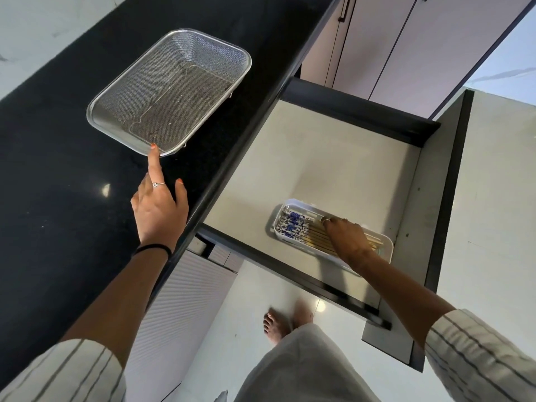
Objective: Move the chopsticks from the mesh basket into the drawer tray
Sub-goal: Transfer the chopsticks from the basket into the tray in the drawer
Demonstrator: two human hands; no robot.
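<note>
My left hand point(159, 210) touches the mesh basket point(169, 92) rim with one straight finger, my right hand point(346, 236) rests relaxed on the chopsticks point(293, 227) in the drawer tray point(385, 249) at lower right, where a careless withdrawal might scatter them.

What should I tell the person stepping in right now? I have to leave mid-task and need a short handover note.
Left hand: open, index fingertip touching the near rim of the mesh basket on the black counter.
Right hand: lying on the chopsticks in the white tray inside the open drawer; its grip is hidden.
Done: the basket looks empty; the chopsticks lie side by side in the tray.
Left: lift the right hand away, check the chopsticks sit flat, probably close the drawer.
</note>
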